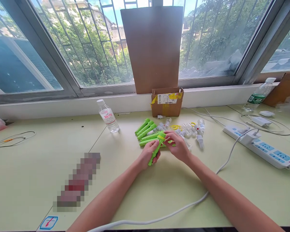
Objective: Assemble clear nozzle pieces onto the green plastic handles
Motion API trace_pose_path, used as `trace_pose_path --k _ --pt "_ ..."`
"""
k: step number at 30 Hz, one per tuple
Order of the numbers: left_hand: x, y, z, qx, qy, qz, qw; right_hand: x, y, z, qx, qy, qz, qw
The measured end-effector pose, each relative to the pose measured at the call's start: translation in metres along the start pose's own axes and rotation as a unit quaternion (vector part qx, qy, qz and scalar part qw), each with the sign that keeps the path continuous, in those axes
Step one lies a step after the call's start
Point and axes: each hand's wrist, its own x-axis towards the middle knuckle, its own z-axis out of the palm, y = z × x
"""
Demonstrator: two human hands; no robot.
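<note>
My left hand (148, 154) is wrapped around a green plastic handle (154, 152), held tilted with its wide end up. A yellow ring (162, 135) sits around that wide end. At the ring's right edge, the fingers of my right hand (177, 146) are closed in a pinch; their tips are partly hidden. Just beyond my hands lie several more green handles (145, 127). Clear plastic pieces with white ends (187, 129) are scattered to the right of these, with loose yellow rings (175, 127) among them.
An open cardboard box (166, 108) stands at the back by the window. A water bottle (108, 116) is upright on the left, another bottle (259, 95) at the far right. The power strip (265, 146) lies right; its white cable (198, 201) crosses under my right forearm.
</note>
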Motion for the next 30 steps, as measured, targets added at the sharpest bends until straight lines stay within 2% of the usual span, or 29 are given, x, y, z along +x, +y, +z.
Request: trace_pose_path --k 5,10,16,22,30 --pt "-0.0021 -0.003 0.0058 0.007 0.029 0.006 1.0 -0.0005 0.0002 -0.0006 0.0 0.005 -0.002 1.0" --pt "0.0015 -0.0022 0.0021 0.006 0.058 0.035 0.998 -0.0011 0.0016 -0.0011 -0.006 0.004 -0.003 1.0" --pt "0.0033 -0.0006 0.0018 0.045 0.042 0.031 0.998 -0.0003 0.0034 -0.0017 -0.021 -0.007 -0.003 1.0" --pt "0.0039 -0.0017 0.0007 0.022 0.045 0.03 0.998 -0.0004 0.0049 -0.0013 -0.016 -0.008 0.005 1.0" --pt "0.0042 -0.0029 -0.0032 -0.007 -0.006 -0.003 1.0 0.0012 -0.0031 -0.0031 -0.005 0.009 0.028 1.0"
